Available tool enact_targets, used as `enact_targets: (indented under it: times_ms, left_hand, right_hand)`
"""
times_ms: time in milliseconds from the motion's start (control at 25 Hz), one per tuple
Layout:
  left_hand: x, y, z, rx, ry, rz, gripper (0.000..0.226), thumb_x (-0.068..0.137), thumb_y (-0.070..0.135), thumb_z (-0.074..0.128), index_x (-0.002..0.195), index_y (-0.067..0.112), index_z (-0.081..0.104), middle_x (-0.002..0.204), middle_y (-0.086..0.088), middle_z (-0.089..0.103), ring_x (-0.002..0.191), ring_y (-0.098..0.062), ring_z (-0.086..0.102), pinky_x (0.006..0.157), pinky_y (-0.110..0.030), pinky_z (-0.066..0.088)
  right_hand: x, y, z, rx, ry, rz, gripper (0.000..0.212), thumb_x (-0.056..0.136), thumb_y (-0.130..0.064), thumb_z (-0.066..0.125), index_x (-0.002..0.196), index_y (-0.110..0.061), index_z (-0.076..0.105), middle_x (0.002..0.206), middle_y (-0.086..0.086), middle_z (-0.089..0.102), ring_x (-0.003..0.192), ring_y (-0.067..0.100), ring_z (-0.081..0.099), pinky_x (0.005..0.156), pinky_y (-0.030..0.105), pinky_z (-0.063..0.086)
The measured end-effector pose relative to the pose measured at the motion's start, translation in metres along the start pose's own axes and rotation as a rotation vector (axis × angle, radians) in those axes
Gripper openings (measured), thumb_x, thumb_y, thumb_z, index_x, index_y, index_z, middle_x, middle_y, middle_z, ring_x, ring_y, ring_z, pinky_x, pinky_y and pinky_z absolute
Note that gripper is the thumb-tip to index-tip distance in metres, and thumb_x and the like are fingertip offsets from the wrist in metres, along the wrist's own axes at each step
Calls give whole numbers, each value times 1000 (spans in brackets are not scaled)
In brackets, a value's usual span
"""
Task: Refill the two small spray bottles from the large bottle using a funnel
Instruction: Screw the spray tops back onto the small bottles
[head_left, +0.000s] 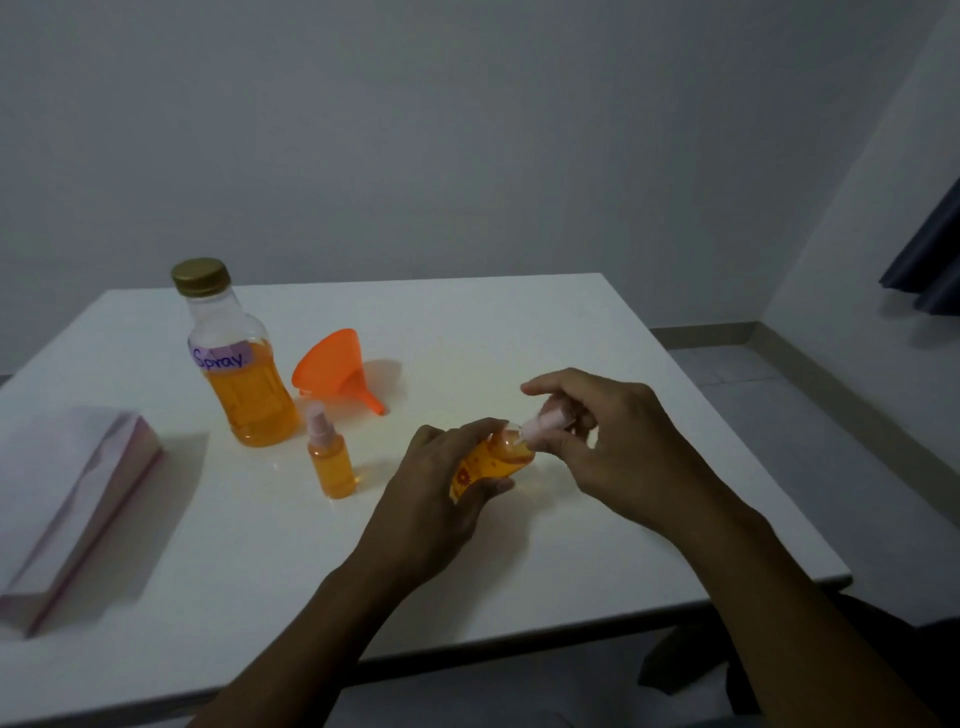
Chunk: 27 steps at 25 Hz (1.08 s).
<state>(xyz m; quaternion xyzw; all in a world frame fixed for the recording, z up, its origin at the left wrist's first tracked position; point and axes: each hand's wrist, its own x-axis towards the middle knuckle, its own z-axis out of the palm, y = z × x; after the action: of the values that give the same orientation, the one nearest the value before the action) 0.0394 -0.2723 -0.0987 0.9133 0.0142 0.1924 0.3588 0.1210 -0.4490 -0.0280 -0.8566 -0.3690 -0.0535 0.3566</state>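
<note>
My left hand (441, 488) grips a small spray bottle (498, 457) of orange liquid, tilted to the right above the white table (571, 322). My right hand (602, 441) pinches its pink spray cap (545, 423) at the bottle's neck. A second small spray bottle (330, 457) stands upright with its pink cap on, left of my hands. Behind it stands the large bottle (241, 364), gold-capped, labelled "Spray", over half full of orange liquid. The orange funnel (337, 371) lies on its side to the right of the large bottle.
A pale pink box (67, 509) lies at the table's left edge. The table's right edge drops to a grey floor (810, 426). A dark curtain (930, 260) hangs at the far right. A white wall stands behind the table.
</note>
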Motion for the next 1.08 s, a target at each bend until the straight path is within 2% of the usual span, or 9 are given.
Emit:
enact_targets:
  times_ms: [120, 320, 440, 560, 640, 720, 880, 960, 1080]
  left_hand:
    - [-1, 1, -3, 18, -3, 27, 55, 82, 41, 68, 127, 51, 37, 111, 14, 47, 97, -5, 43, 74, -10, 34]
    - [0, -2, -4, 56, 20, 52, 55, 82, 41, 68, 133, 39, 47, 113, 11, 54, 98, -6, 42, 74, -13, 37]
    - [0, -3, -4, 68, 15, 58, 53, 83, 42, 67, 132, 38, 48, 114, 12, 56, 98, -4, 41, 73, -14, 38]
    - [-1, -2, -5, 69, 26, 66, 53, 83, 40, 68, 132, 36, 50, 110, 14, 54, 97, -5, 41, 72, -14, 39]
    - [0, -2, -5, 79, 28, 70, 53, 83, 39, 69, 132, 36, 50, 112, 12, 55, 96, -5, 41, 72, -13, 37]
    - [-1, -1, -4, 67, 20, 63, 53, 83, 39, 69, 132, 36, 50, 115, 8, 57, 98, -5, 42, 73, -14, 37]
    - [0, 0, -4, 67, 21, 75, 53, 83, 40, 69, 132, 37, 49, 117, 10, 57, 100, -6, 42, 75, -17, 41]
    - [0, -1, -5, 81, 19, 98, 52, 82, 40, 69, 131, 36, 49, 118, 11, 58, 102, -6, 42, 77, -19, 42]
    - [0, -1, -6, 75, 12, 140, 52, 81, 39, 70, 129, 34, 49, 119, 10, 59, 103, -7, 47, 80, -19, 42]
  right_hand:
    - [-1, 2, 0, -37, -14, 129, 44, 83, -61, 64, 119, -35, 59, 96, -11, 72, 82, 7, 69, 76, 28, 60]
    - [-5, 8, -9, 34, -85, 113, 26, 82, -54, 70, 99, -35, 65, 82, -17, 65, 74, 3, 63, 58, 12, 43]
    - [-4, 8, -11, -82, -60, 163, 38, 75, -71, 62, 82, -33, 64, 69, -17, 61, 62, 3, 58, 56, 14, 37]
    - [-6, 7, -7, 19, -112, 81, 36, 78, -51, 76, 109, -35, 65, 93, -20, 64, 77, 3, 62, 58, 11, 43]
    - [-4, 8, -3, -8, -91, 77, 30, 80, -54, 73, 90, -26, 72, 79, -18, 67, 72, 1, 64, 58, 14, 46]
    - [-1, 12, -3, -69, -21, 141, 55, 72, -73, 64, 68, -19, 69, 63, -15, 65, 62, 2, 66, 58, 24, 54]
    - [-5, 14, -8, 40, -110, 40, 43, 73, -48, 81, 110, -30, 68, 92, -15, 68, 76, 3, 66, 61, 15, 52]
    - [-6, 15, -5, 35, -109, -8, 29, 78, -36, 81, 104, -26, 72, 89, -14, 70, 76, 3, 64, 62, 15, 50]
    - [-3, 14, 0, 7, -85, 45, 32, 83, -51, 70, 74, -20, 68, 64, -6, 63, 59, 8, 58, 55, 29, 50]
